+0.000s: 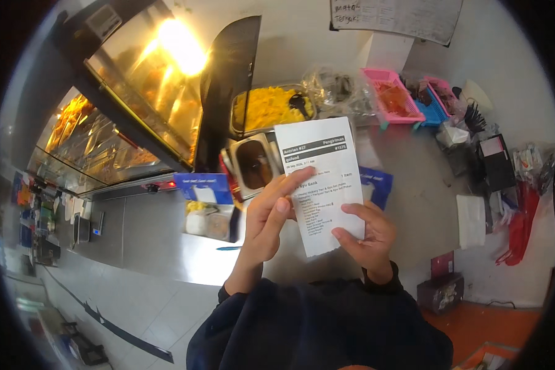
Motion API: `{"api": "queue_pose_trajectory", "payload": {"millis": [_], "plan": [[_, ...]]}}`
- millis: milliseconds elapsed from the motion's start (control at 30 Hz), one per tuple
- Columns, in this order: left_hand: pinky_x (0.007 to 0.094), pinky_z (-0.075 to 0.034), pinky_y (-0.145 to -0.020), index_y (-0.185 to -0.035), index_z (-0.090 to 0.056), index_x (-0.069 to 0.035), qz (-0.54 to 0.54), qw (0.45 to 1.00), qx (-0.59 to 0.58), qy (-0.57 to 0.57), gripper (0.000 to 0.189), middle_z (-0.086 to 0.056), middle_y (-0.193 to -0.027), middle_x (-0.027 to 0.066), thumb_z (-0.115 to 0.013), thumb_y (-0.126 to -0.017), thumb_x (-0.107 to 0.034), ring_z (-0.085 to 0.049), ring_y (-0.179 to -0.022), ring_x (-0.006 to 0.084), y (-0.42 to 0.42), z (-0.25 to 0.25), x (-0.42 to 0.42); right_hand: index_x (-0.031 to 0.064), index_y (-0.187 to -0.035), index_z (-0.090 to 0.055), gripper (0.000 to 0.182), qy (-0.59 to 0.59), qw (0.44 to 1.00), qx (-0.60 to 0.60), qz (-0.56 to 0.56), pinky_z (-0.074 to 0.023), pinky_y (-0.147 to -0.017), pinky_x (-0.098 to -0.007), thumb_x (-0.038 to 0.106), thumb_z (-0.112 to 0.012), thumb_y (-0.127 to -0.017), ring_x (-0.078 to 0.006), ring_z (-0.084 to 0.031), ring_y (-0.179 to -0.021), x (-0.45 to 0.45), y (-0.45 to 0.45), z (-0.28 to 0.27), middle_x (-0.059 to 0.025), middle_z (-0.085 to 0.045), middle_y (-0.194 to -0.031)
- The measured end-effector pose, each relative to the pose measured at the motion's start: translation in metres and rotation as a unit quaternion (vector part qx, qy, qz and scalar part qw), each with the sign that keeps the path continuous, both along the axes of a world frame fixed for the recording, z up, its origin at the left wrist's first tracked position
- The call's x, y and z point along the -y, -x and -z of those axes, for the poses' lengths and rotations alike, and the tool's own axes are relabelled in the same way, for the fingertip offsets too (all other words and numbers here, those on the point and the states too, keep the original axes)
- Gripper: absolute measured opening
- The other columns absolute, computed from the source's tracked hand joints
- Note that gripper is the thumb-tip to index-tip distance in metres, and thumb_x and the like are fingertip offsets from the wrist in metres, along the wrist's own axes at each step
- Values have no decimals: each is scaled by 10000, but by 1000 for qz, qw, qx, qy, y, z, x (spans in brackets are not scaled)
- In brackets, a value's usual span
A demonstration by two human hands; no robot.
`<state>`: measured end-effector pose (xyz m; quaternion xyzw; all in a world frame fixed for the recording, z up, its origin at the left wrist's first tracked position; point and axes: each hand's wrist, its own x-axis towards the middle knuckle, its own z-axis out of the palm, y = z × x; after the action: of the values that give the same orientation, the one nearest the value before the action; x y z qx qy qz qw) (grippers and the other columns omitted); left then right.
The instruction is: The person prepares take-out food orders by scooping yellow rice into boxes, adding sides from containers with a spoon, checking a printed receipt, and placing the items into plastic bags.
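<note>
A printed paper receipt [323,134] is held up above the metal counter. My right hand [367,233] pinches its lower right edge between thumb and fingers. Across the front, my left hand [270,215] lays its extended fingers over the left edge and the printed lines, thumb apart. An open meal box [208,222] with a blue lid stands left of my left hand, with white rice and yellow food inside. Part of a second blue box [381,187] shows behind the receipt. A blue pen [228,248] lies on the counter beside my left wrist.
A metal tray of scrambled egg [268,106] and a pan of brown sauce [253,162] stand at the back. Left is a lit glass food warmer [148,92]. Pink baskets [393,97], plastic bags [337,90] and white tissues [471,222] line the back and right.
</note>
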<state>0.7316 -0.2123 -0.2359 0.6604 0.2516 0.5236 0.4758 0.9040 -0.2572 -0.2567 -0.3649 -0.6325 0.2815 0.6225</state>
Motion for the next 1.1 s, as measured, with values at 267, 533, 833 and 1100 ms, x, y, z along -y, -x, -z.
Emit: {"api": "queue_pose_trajectory", "payload": {"millis": [267,533,833,1100], "plan": [[232,-385,-729,-1149,-480,27,-38,999,25,-20,426,-528,-1016,115,-361,-891,-291,-494,-888,159,-150,4,-1,-33,-960,-571,352,-39,999,31,-11,-461,-609,-252,-12,-693,-630,-182,-587,-721,-3,-146,-2,-137,-586,-809],[261,-361,-842,-1138,-477,43,-64,997,53,-6,344,-516,-1074,127,-529,-808,-35,-478,-984,168,-232,-3,8,-12,-958,-575,319,-36,999,24,-33,-466,-620,-270,34,-685,-663,-211,-592,-716,-1,-219,4,-134,-593,-822],[267,-422,-816,-1199,-400,51,-336,934,109,52,436,-471,-1158,171,-493,-773,55,-529,-951,181,-211,28,-21,27,-805,-604,123,48,949,227,-211,-453,-617,-307,121,-620,-727,-228,-578,-709,-94,-299,73,-110,-600,-818],[298,-378,-901,-1217,-379,43,-470,871,99,105,423,-423,-1215,150,-435,-798,48,-470,-1051,202,-171,59,-15,24,-849,-588,183,100,933,291,185,-459,-659,-333,32,-573,-667,-263,-586,-737,-372,-489,187,-128,-606,-817]]}}
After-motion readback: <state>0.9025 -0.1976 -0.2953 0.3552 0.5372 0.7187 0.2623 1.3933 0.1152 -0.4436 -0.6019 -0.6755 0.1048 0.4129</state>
